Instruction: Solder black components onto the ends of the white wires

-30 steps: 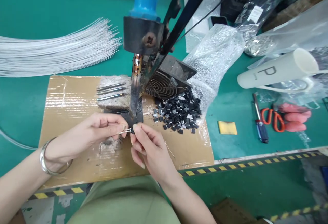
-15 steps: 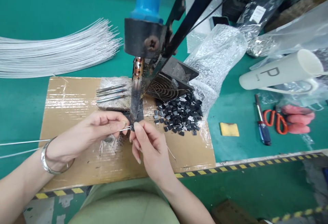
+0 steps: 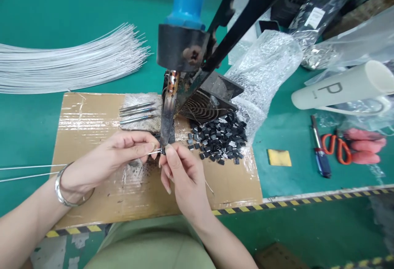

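Note:
My left hand (image 3: 127, 151) is closed in a pinch on two thin white wires (image 3: 155, 151), whose long ends run off to the left. My right hand (image 3: 185, 174) pinches a small black connector piece (image 3: 163, 151) against the wire ends, partly hidden by the fingertips. Right above this joint comes the tip of a soldering iron (image 3: 168, 115) with a blue handle, clamped in a black stand (image 3: 215, 51). Whether the tip touches the wires I cannot tell. Close to the right hand's wrist side shows a thin loose strand (image 3: 209, 187).
Several black connectors (image 3: 220, 140) lie heaped on the cardboard (image 3: 101, 195). Behind them stand a black fan (image 3: 203, 105) and bubble wrap (image 3: 264, 68). A white wire bundle (image 3: 70, 62) lies left. Rightward are a yellow sponge (image 3: 279, 158), a knife (image 3: 321, 158), orange-handled scissors (image 3: 343, 152) and a mug (image 3: 335, 88).
The whole view has shifted slightly, so everything sits a little further right. Both hands keep their pinch at the iron's tip, with little visible change between them.

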The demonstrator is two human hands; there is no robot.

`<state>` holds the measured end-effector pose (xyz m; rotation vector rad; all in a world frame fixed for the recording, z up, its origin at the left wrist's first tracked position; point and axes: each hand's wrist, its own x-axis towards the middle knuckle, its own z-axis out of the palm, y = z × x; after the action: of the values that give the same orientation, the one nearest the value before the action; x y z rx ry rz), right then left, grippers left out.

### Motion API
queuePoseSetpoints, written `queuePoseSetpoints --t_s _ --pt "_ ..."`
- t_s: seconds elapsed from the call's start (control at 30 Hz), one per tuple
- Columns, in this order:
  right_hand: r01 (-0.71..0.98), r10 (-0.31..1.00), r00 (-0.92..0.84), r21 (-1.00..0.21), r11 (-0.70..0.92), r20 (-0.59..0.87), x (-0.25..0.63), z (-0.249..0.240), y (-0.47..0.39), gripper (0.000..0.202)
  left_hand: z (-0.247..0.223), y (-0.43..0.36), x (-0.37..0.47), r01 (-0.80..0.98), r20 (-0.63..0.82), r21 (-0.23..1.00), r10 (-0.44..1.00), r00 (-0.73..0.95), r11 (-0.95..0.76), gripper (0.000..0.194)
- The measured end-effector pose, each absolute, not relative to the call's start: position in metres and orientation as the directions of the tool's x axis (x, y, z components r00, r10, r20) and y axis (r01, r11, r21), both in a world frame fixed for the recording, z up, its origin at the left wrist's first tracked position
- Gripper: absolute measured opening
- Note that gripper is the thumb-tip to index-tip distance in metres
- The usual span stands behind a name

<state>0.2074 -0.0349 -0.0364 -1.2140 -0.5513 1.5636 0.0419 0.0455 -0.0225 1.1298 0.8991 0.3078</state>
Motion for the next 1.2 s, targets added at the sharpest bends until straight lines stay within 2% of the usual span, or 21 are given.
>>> queuePoseSetpoints --t_s 0.4,1.2 --pt "-0.478 0.922 0.047 -0.819 -0.317 -0.384 0.2065 -0.0387 -0.0381 0.043 -0.0288 0.0480 0.0407 0.177 -0.446 0.877 0.620 0.645 0.447 0.026" --pt "-0.350 0.956 0.114 -0.911 -0.216 -0.271 0.2059 -0.0415 -0.0385 0.036 -0.0253 0.0507 0.0426 0.167 -0.395 0.908 0.653 0.646 0.384 0.024"
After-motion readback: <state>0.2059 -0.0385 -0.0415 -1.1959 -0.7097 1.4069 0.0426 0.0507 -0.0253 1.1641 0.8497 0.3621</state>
